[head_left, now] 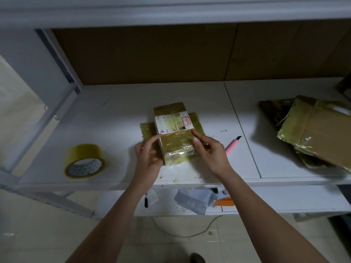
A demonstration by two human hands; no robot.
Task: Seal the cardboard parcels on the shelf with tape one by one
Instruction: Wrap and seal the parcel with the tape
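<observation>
A small cardboard parcel [173, 130] wrapped in yellowish tape, with a white label, stands in the middle of the white shelf [117, 114]. It rests on a flatter taped parcel [147, 131]. My left hand [149, 154] grips the small parcel's near left corner. On its right side my right hand [210, 151] presses with thumb and fingers on the taped top. A roll of yellow tape [84, 161] lies on the shelf to the left, apart from both hands. A pink utility knife [232, 145] lies just right of my right hand.
A stack of larger taped cardboard parcels [319, 133] sits at the right end of the shelf. The brown back panel [142, 54] closes the rear. On the lower shelf lie a plastic bag [193, 201], an orange item [225, 202] and a marker [146, 201].
</observation>
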